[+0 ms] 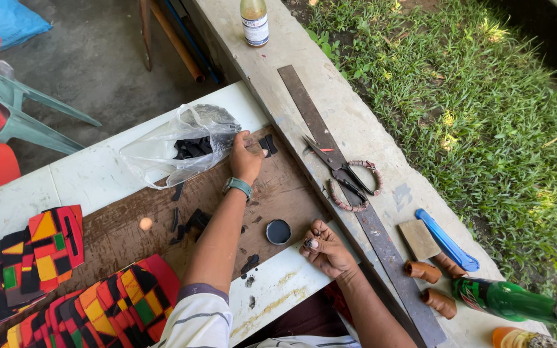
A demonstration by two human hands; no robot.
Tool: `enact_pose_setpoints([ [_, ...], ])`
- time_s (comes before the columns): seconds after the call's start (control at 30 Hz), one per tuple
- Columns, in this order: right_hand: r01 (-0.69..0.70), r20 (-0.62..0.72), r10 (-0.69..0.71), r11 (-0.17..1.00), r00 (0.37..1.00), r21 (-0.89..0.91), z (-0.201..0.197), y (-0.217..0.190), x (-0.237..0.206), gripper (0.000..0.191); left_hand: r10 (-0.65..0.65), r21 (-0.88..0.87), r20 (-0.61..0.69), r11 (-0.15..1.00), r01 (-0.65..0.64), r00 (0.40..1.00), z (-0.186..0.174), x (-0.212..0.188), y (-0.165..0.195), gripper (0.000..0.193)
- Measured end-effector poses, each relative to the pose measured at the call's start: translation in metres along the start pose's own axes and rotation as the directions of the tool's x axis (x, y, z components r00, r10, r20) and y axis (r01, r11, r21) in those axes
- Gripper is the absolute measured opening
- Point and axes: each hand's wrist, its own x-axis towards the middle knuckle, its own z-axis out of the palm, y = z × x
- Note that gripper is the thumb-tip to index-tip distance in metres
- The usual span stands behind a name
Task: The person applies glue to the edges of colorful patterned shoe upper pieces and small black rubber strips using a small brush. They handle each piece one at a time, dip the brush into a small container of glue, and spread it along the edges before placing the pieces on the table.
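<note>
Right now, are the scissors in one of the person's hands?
No, the scissors lie on the metal ruler on the ledge, apart from both hands, the left hand and the right hand.
</note>
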Motion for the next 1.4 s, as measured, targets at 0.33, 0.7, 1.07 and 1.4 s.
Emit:
enact_pose_setpoints([
  [0.33, 0.0, -0.009, 0.0, 1.0, 1.0, 0.01, 0.0, -0.002, -0.002, 0.031, -0.031, -0.253, 0.015, 0.967, 0.033, 0.999, -0.001, -0.012, -0.013, 0.063],
  [0.7, 0.027, -0.023, -0.027, 0.999, 0.999, -0.025, 0.0, 0.034, -0.031, 0.031, 0.347, 0.507, 0.404, 0.685, -0.523, 0.846, -0.106, -0.094, -0.044, 0.033],
  [1.07, 0.027, -0.031, -0.033, 0.981, 0.999, -0.191, 0.046, 0.1, -0.067, 0.027, 0.012, 0.473, 0.23, 0.872, -0.122, 0.973, -0.267, -0.212, -0.085, 0.024],
  [1.4, 0.207, 0.151, -0.267, 0.195, 0.952, -0.959, 0.174, 0.114, -0.055, 0.032, 0.301, 0.46, 0.385, 0.757, -0.464, 0.873, -0.289, -0.241, -0.109, 0.027],
])
